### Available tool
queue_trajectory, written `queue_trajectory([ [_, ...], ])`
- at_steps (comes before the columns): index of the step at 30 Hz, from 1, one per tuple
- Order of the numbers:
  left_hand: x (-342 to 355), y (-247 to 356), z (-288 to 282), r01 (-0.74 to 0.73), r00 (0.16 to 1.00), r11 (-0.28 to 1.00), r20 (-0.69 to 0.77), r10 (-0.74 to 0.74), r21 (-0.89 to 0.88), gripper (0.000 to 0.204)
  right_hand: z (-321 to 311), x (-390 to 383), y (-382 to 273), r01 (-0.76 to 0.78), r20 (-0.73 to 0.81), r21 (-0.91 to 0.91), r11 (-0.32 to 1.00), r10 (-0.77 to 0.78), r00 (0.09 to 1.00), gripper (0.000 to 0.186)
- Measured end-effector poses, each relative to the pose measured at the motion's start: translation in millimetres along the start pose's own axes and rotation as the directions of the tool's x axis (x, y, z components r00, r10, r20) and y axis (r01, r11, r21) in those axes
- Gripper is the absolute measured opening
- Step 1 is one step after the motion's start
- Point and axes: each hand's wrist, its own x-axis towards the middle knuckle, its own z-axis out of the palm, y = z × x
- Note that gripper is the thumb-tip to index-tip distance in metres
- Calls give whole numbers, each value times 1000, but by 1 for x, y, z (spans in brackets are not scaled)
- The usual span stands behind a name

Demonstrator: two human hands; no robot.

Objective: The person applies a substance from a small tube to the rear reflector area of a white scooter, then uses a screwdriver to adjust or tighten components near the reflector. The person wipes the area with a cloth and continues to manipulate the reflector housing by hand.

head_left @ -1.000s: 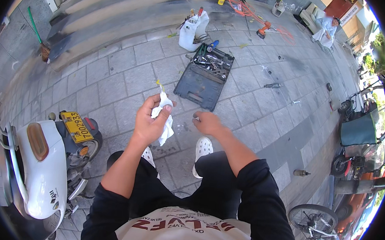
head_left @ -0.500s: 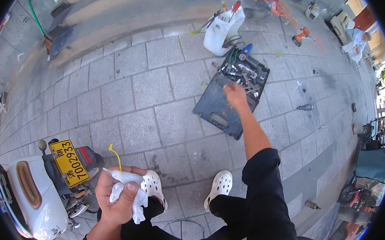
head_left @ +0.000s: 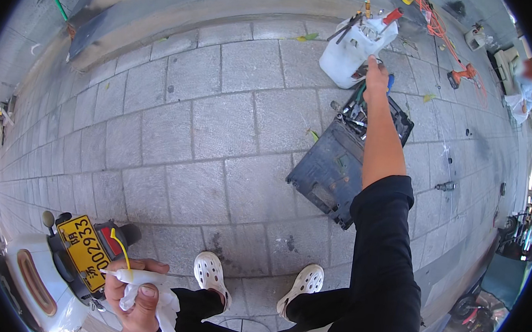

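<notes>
Closest to me, my left hand [head_left: 136,296] is down at the lower left of the view, fingers clenched around a crumpled white rag [head_left: 146,290], with a thin yellow wire-like strip [head_left: 123,251] poking up out of the fist. Just beside it sits the back end of a white scooter [head_left: 36,279] with its yellow plate [head_left: 84,252] facing up. My two white clogs [head_left: 258,279] are planted on the grey stone paving [head_left: 207,119], toes pointing away from me, black trousers below them. My right arm in a black sleeve [head_left: 381,236] stretches way out over an open dark tool case [head_left: 333,171] lying flat on the pavers, its far half full of sockets and tools. My right hand [head_left: 376,75] is at the far edge of that case, right up against a white plastic jug [head_left: 351,51] cut open and stuffed with hand tools, a red-handled one sticking out the top. I can't tell whether the fingers are spread or pinched on anything, since I only see the back of the hand. A small metal part [head_left: 446,186] lies on the pavers right of the case. Further off there's an orange cable [head_left: 439,27] and a red power tool [head_left: 463,75] near the kerb, and another person in white [head_left: 523,97] crouched at the far right edge.
</notes>
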Motion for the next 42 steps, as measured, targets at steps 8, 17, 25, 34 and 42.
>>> queue_trajectory([
  [8, -3, 2, -9, 55, 995, 998, -85, -54, 10, 53, 47, 45, 4, -158, 291, 413, 897, 34, 956, 55],
  [17, -13, 28, 7, 150, 988, 987, 56, -147, -59, 54, 79, -62, 11, -305, 303, 504, 808, 166, 939, 46],
  [25, -50, 25, -5, 198, 936, 964, 325, -133, -176, 39, 49, -218, -6, -322, 317, 542, 776, 166, 934, 40],
  [34, -137, 21, -27, -68, 904, 946, 381, 193, -317, 33, -34, -418, 14, -431, 477, 294, 853, 260, 840, 36],
  [42, -148, 17, -19, -318, 918, 886, 123, 376, -337, 35, -155, -519, 32, -426, 571, 28, 904, 336, 749, 37],
])
